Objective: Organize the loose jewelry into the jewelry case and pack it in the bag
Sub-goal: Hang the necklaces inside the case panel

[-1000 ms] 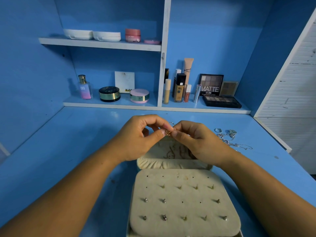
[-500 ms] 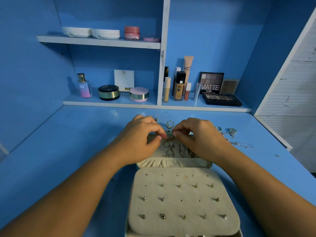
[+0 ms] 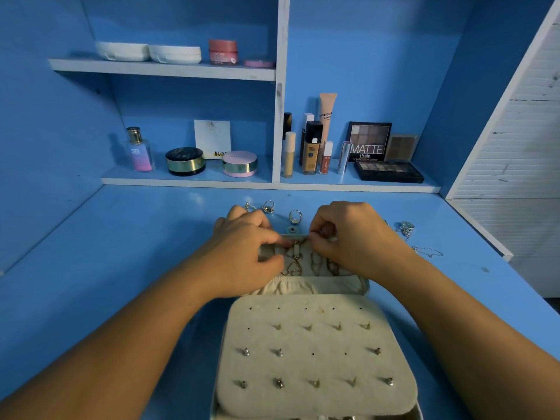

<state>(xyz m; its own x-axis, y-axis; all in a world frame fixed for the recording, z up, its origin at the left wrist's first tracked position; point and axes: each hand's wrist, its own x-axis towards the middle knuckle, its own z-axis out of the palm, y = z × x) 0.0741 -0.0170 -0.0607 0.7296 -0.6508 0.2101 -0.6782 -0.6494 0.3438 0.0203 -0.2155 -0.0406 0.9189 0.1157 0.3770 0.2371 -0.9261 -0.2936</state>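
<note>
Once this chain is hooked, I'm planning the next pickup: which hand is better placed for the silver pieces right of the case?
Probably the right hand: it is nearest the silver pieces, while the left hand works across the jewelry case.

we are at a home vanity, a blue-painted dressing desk with shelves built in along its far edge. the lower shelf holds a perfume bottle, round compacts, a foundation bottle and an eyeshadow palette marked matte, and the upper shelf carries white cases and a pink jar. loose rings lie near the desk's far edge, and an open jewelry case sits at its near edge.
</note>
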